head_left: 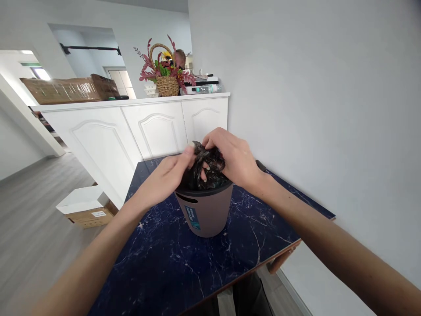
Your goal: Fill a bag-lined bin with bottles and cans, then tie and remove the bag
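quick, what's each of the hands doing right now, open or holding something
Left hand: closed on the black plastic bag, at the bin's mouth.
Right hand: closed on the same bag, opposite side.

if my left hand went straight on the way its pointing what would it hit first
The black plastic bag bunched at the top of the bin; your left hand seems to be touching it. Past that, your right hand looks next in line, though depth is hard to judge.
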### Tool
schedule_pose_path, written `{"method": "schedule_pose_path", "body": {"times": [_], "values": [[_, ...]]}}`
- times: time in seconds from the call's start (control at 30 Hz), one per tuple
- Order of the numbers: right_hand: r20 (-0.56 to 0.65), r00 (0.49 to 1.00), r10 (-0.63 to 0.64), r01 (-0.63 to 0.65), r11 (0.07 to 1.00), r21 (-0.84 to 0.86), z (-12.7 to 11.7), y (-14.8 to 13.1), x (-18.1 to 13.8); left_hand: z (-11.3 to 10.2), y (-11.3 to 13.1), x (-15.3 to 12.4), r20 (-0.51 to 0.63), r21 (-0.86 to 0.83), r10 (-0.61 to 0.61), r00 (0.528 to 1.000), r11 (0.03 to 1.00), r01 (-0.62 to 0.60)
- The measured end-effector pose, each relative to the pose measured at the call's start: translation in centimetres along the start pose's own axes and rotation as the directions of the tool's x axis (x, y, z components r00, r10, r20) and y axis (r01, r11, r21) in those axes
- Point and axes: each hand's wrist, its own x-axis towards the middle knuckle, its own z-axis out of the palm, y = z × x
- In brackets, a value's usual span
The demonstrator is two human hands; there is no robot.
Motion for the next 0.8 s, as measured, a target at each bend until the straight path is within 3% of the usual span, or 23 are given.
{"method": "schedule_pose_path", "body": {"times": [0.2, 0.33, 0.5, 0.67, 0.8], "values": [[-0.123, 0.987, -0.099, 0.062, 0.961, -0.271, 0.4, -0.8, -0.1, 0.4, -0.9, 0.7, -0.145, -0.126, -0.104, 0.984, 0.988, 0.086], [-0.088, 0.983, -0.164, 0.139, 0.962, -0.236, 0.1, -0.5, -0.2, 0.4, -1.6, 0.9, -0.216, -0.14, -0.088, 0.972, 0.988, 0.058], [0.032, 0.991, -0.128, 0.131, 0.987, -0.095, -1.0, -0.5, -0.7, 0.2, -2.2, 0.8, -0.3, -0.155, -0.025, 0.954, 0.988, -0.023], [0.25, 0.968, 0.005, -0.01, 1.0, 0.016, -2.3, -0.4, -1.9, -0.6, -4.6, 1.1, -0.345, -0.162, -0.081, 0.935, 0.986, 0.025], [0.352, 0.932, 0.083, -0.139, 0.981, 0.136, -3.1, 0.3, -2.9, -1.1, -6.9, 1.2, -0.37, -0.15, -0.12, 0.921, 0.986, 0.069]]}}
